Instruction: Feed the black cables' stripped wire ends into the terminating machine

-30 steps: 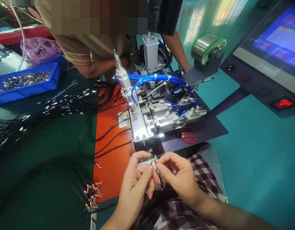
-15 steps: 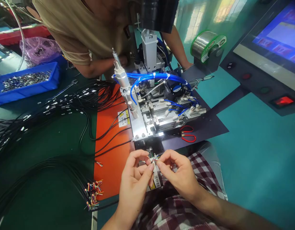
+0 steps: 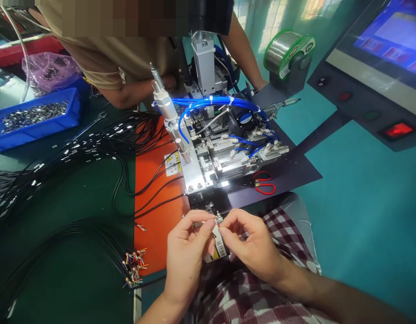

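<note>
My left hand (image 3: 187,254) and my right hand (image 3: 255,243) meet in front of the machine, fingertips almost touching. Between them are the thin coloured wires (image 3: 217,222) of a cable end, mostly covered by the fingers. The left thumb and forefinger pinch the cable end, and the right thumb and forefinger pinch the wires' tips. Just beyond the fingers stands the machine (image 3: 228,155) with metal cylinders and blue air tubes. Below the fingertips a white and yellow label (image 3: 217,249) shows.
Black cables (image 3: 59,234) with stripped coloured ends lie at left, partly over an orange mat (image 3: 154,252). Red-handled snips (image 3: 265,188) rest right of the machine. A blue bin (image 3: 69,112) of metal parts, a solder spool (image 3: 282,54), a control screen (image 3: 393,40) and a co-worker (image 3: 103,67) surround it.
The coloured wires were spread between my fingertips; now the fingers have closed in and cover most of them. Both hands have shifted only slightly, and the view has moved a little.
</note>
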### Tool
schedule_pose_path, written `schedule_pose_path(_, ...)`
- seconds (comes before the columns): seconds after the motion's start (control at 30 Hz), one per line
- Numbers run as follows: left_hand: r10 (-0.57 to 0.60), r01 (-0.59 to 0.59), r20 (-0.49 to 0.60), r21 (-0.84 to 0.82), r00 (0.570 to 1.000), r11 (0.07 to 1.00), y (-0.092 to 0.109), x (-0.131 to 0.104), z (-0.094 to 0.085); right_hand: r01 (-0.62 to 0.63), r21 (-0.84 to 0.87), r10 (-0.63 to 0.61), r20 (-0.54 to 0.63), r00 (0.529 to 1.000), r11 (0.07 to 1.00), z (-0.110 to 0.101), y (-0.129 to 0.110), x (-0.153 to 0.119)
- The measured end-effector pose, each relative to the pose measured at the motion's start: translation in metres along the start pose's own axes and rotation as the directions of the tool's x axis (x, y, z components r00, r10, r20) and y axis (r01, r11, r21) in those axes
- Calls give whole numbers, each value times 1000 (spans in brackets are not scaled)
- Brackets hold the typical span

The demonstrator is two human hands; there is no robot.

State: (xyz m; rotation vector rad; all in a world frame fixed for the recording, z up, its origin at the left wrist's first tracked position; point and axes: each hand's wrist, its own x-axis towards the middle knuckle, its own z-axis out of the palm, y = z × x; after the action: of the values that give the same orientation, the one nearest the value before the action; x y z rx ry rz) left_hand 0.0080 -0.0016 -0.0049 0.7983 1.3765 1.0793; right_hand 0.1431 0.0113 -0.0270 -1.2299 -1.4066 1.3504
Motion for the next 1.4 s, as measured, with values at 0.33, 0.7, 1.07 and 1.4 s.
schedule_pose_path(0.33, -214, 223, 66, -218, 975, 950, 6, 6, 0, -107, 133, 103, 34, 994, 985, 5, 1, 3)
schedule_pose_path(0.7, -248, 255, 59, -205, 967, 945, 5, 13, -4, -182, 130, 171, 90, 981, 975, 4, 3, 9)
schedule_pose_path(1.07, -264, 289, 140, -214, 954, 933, 1, 13, -11, -271, 268, 195, 279, 940, 925, -15, -2, 32)
schedule_pose_path(1.4, -243, 273, 151, -226, 958, 935, 0, 12, -9, 113, -120, -100, 106, 989, 986, -9, 7, 17)
